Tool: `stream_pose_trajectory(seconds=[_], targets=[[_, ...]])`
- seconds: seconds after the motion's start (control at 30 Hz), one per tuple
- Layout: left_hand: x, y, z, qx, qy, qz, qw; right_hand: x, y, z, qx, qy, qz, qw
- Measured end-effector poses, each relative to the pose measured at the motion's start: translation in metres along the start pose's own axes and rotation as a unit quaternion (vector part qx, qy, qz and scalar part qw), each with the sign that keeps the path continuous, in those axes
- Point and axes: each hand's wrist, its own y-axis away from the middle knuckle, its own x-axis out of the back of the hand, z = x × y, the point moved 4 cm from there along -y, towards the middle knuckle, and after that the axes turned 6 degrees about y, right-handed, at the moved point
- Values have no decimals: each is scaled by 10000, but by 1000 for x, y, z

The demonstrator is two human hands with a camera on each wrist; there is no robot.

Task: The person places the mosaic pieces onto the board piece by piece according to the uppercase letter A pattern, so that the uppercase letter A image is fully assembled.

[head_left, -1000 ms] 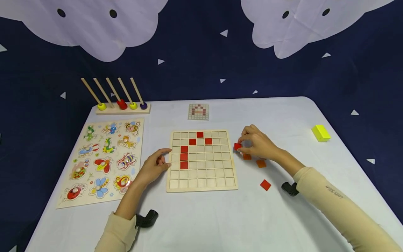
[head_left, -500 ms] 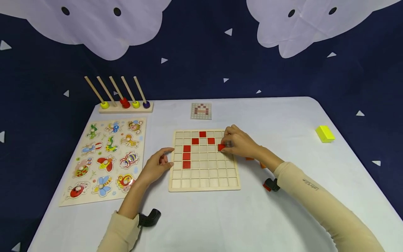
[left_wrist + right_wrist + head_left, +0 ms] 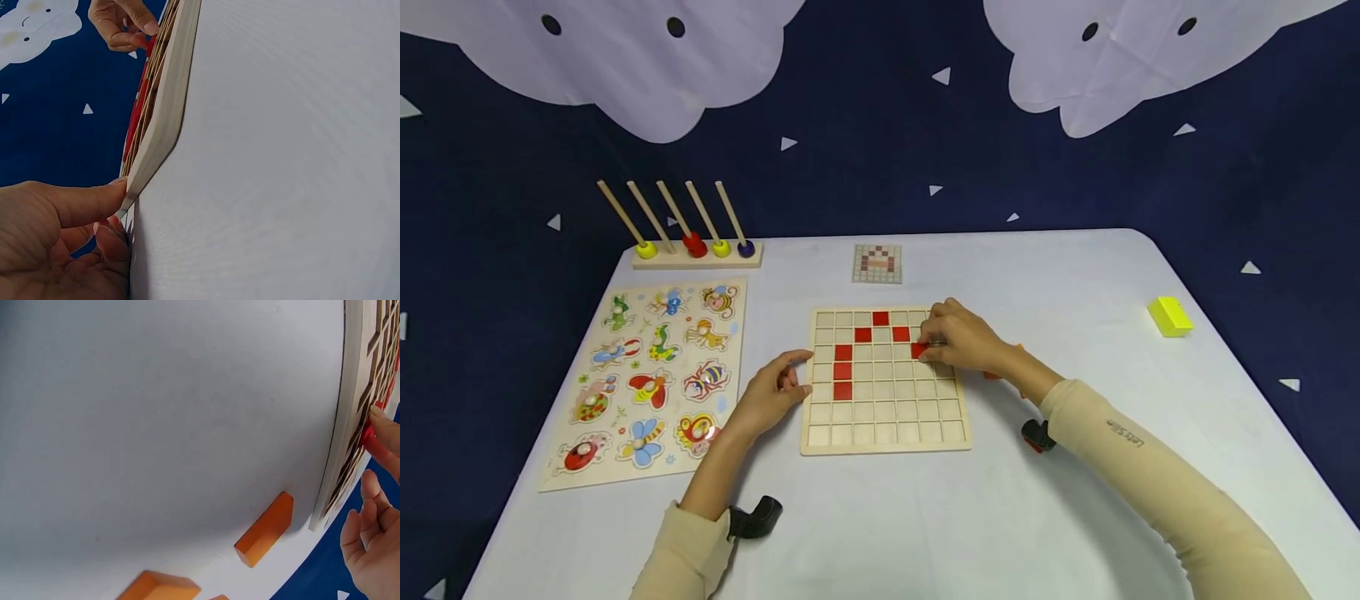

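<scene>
A wooden grid board (image 3: pixel 886 451) lies on the white table, with several red square tiles (image 3: pixel 843 371) set in its cells. My right hand (image 3: pixel 966 340) pinches a red tile (image 3: pixel 917 351) between thumb and fingers over a cell right of the middle, third row from the top. The right wrist view shows that red tile (image 3: pixel 367 436) low at the grid; whether it is fully seated I cannot tell. At the board's left edge rests my left hand (image 3: pixel 770 398), its thumb and forefinger spread and touching the rim; its thumb (image 3: pixel 94 203) meets the board's corner in the left wrist view.
Orange blocks (image 3: pixel 265 531) lie right of the board, partly under the right forearm. A small pattern card (image 3: pixel 877 264) is behind the board. An insect puzzle (image 3: pixel 647 387) and a peg stacker (image 3: pixel 697 258) stand left; a yellow block (image 3: pixel 1170 317) is far right.
My right hand has carried the red tile leftward from beside the orange blocks onto the board, lastly shifting slightly further left. My left hand has stayed at the board's edge.
</scene>
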Motion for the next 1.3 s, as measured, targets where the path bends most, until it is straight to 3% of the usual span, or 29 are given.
stream_pose_trajectory(seconds=[0.23, 0.47, 0.57, 0.83, 1.07, 1.3], targets=[[-4, -3, -1, 16, 44, -47, 10000, 0, 3, 2, -48, 232, -22, 9997], [-4, -4, -6, 117, -33, -36, 9999, 7, 10, 6, -353, -72, -106, 9993], [-4, -2, -7, 120, -17, -59, 9999, 19, 23, 15, -624, -232, -10, 9978], [0, 1, -3, 66, 24, -52, 10000, 40, 72, 55, -1092, -2, 114, 9939], [1, 2, -1, 58, -66, -109, 9999, 44, 113, 76, -1433, 250, 448, 9883], [0, 0, -3, 75, -165, -146, 9997, 38, 134, 81, -1393, 452, 685, 9868]])
